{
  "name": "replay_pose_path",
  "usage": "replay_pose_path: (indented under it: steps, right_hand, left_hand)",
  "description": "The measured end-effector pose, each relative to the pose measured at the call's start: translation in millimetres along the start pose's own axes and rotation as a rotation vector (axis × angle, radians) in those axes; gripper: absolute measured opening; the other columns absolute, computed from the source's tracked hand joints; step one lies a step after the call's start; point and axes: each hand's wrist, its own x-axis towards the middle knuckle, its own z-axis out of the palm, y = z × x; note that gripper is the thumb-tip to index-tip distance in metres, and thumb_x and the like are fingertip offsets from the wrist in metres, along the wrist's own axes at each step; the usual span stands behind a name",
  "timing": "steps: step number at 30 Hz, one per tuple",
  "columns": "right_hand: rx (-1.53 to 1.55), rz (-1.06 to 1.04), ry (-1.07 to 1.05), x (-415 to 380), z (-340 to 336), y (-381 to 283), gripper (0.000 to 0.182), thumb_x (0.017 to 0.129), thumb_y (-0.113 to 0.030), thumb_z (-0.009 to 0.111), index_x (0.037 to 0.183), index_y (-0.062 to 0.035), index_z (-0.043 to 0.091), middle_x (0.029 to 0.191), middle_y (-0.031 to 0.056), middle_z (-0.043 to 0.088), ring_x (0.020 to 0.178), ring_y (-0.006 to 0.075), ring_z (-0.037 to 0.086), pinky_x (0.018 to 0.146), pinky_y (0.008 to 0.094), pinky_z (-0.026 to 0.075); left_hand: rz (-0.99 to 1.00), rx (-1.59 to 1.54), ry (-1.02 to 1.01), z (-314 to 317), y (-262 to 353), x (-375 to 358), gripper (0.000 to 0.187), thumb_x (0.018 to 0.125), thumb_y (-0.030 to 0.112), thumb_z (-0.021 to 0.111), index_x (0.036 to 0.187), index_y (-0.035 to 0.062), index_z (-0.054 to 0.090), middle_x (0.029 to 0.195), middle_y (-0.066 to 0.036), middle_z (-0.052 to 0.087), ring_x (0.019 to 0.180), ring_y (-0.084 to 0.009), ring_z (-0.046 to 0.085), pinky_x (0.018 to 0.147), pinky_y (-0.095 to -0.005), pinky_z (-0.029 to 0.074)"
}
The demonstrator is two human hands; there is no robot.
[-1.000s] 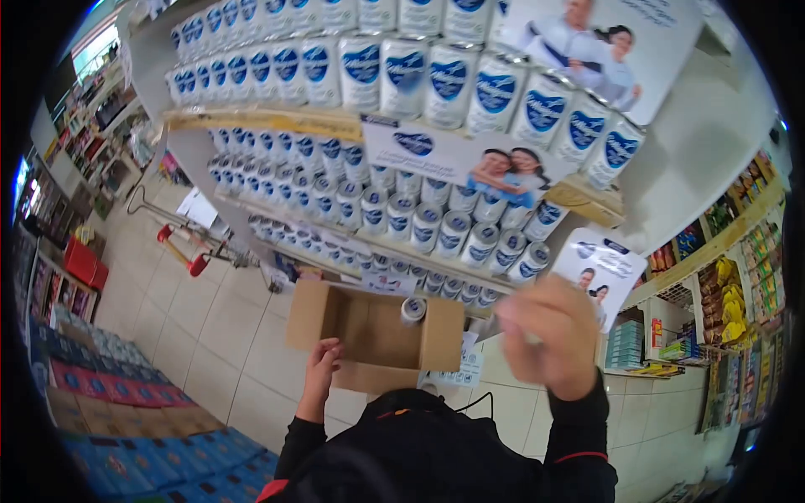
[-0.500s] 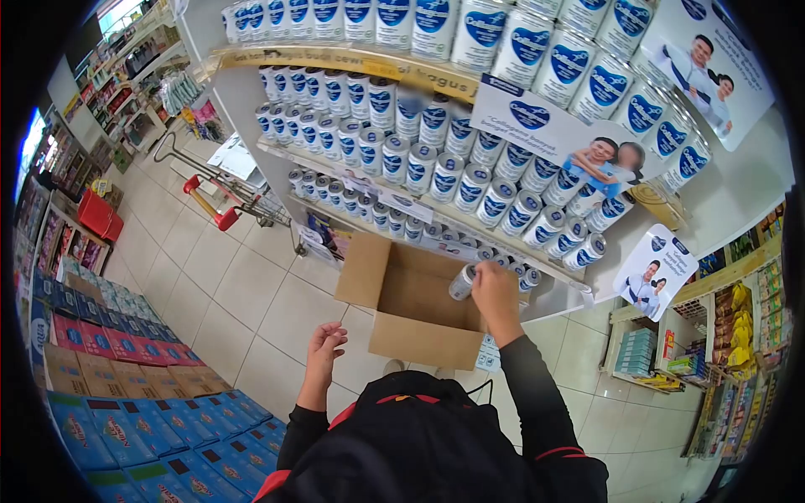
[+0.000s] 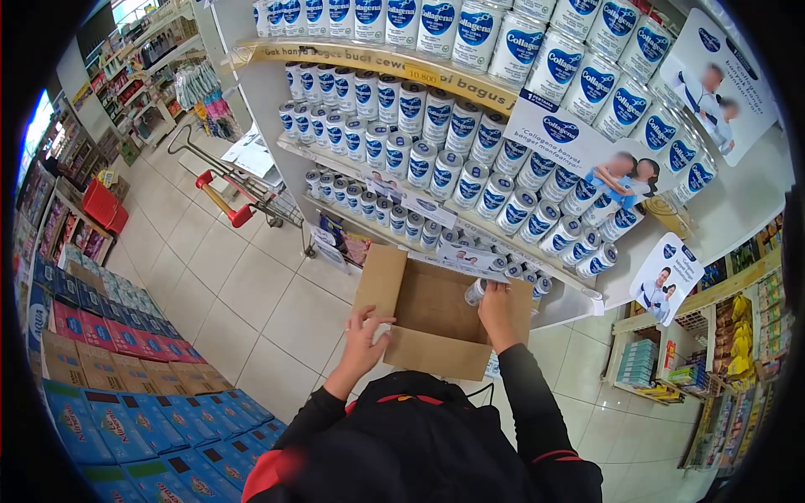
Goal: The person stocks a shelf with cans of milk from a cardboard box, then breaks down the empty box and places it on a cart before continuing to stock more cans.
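An open cardboard box [image 3: 441, 354] stands low in front of the shelf, its flaps folded outward. In its right side, my right hand [image 3: 499, 317] is closed around a small white-and-blue can [image 3: 475, 292], which leans within the box opening. My left hand [image 3: 364, 339] is open at the near left corner of the box, fingers apart and fingertips right at the flap edge. Beyond the box, rows of similar cans [image 3: 447, 174] fill the shelves.
Larger white Collagena tins [image 3: 520, 48] line the upper shelf. A price rail [image 3: 369, 60] and card signs [image 3: 560, 142] stick out. To the left are a trolley [image 3: 243, 201] and a red basket [image 3: 106, 206]. Stacked blue cartons [image 3: 134, 423] stand near left; a snack rack [image 3: 713, 335] is at right.
My left hand has come forward and right to the box flap, its fingers spreading. My right hand still holds the can at the box's right side. The whole view has shifted slightly.
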Motion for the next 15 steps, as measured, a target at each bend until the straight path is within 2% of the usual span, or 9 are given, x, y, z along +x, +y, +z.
replay_pose_path:
  steps: [1,2,4,9,11,12,14,15]
  right_hand:
    - [-0.008,0.054,-0.198,-0.9,1.9,3.1,0.024,0.067,0.001,0.053,0.091,0.0043,0.052,0.100,0.0180,0.050,0.093,0.0351,0.047,0.077,0.0417,0.040]
    - [-0.016,0.109,-0.395,-1.5,3.9,5.0,0.025,0.067,0.003,0.052,0.092,0.0074,0.052,0.108,0.0207,0.047,0.099,0.0384,0.044,0.082,0.0422,0.040]
    - [0.011,0.046,-0.332,-9.3,8.0,7.4,0.022,0.067,0.002,0.052,0.088,0.0063,0.054,0.109,0.0209,0.047,0.098,0.0389,0.045,0.082,0.0426,0.039]
    - [0.061,-0.073,-0.195,-11.3,-16.1,-8.9,0.016,0.065,0.000,0.054,0.081,0.0032,0.056,0.107,0.0190,0.048,0.096,0.0370,0.047,0.082,0.0427,0.040]
    - [-0.003,-0.274,-0.221,-16.1,-8.4,-4.4,0.018,0.063,-0.004,0.059,0.081,-0.0001,0.055,0.105,0.0167,0.049,0.093,0.0356,0.049,0.078,0.0420,0.041]
    - [-0.003,-0.272,-0.219,-15.9,-8.1,-4.6,0.018,0.063,-0.004,0.059,0.081,-0.0001,0.055,0.105,0.0167,0.049,0.093,0.0356,0.049,0.078,0.0420,0.041]
    - [0.192,-0.027,-0.399,-11.1,-11.7,-8.3,0.024,0.062,-0.009,0.064,0.083,-0.0027,0.055,0.103,0.0154,0.050,0.091,0.0346,0.051,0.074,0.0425,0.042]
    - [0.193,-0.024,-0.398,-7.4,-16.7,-10.7,0.024,0.062,-0.009,0.064,0.083,-0.0027,0.055,0.103,0.0154,0.050,0.091,0.0346,0.051,0.074,0.0425,0.042]
  left_hand:
    - [0.103,0.184,-0.015,5.1,-0.2,2.2,0.033,0.071,0.016,0.059,0.104,0.0160,0.055,0.117,-0.017,0.039,0.104,-0.0297,0.038,0.088,-0.0392,0.031]
    - [0.107,0.184,-0.013,10.1,-1.2,3.3,0.033,0.071,0.016,0.059,0.104,0.0160,0.055,0.117,-0.017,0.039,0.104,-0.0297,0.038,0.088,-0.0392,0.031]
    - [0.053,0.128,-0.051,19.5,-4.9,3.3,0.038,0.070,0.017,0.060,0.107,0.0160,0.054,0.120,-0.019,0.035,0.110,-0.0334,0.034,0.094,-0.0444,0.022]
    - [0.052,0.138,-0.068,26.9,-9.8,4.6,0.039,0.069,0.019,0.061,0.107,0.0140,0.053,0.121,-0.020,0.035,0.112,-0.0363,0.033,0.092,-0.0442,0.028]
    - [0.056,0.131,-0.077,28.5,-12.1,5.1,0.039,0.069,0.019,0.061,0.106,0.0136,0.054,0.122,-0.020,0.034,0.112,-0.0379,0.032,0.090,-0.0453,0.031]
    - [0.059,0.131,-0.078,28.2,-11.8,5.2,0.039,0.069,0.019,0.061,0.106,0.0136,0.054,0.122,-0.020,0.034,0.112,-0.0379,0.032,0.090,-0.0453,0.031]
    - [0.057,0.209,-0.111,26.3,-8.8,5.5,0.040,0.069,0.020,0.061,0.107,0.0140,0.053,0.122,-0.019,0.034,0.113,-0.0374,0.032,0.089,-0.0451,0.033]
    - [0.059,0.211,-0.112,24.3,-6.4,6.2,0.040,0.069,0.020,0.061,0.107,0.0140,0.053,0.122,-0.019,0.034,0.113,-0.0374,0.032,0.089,-0.0451,0.033]
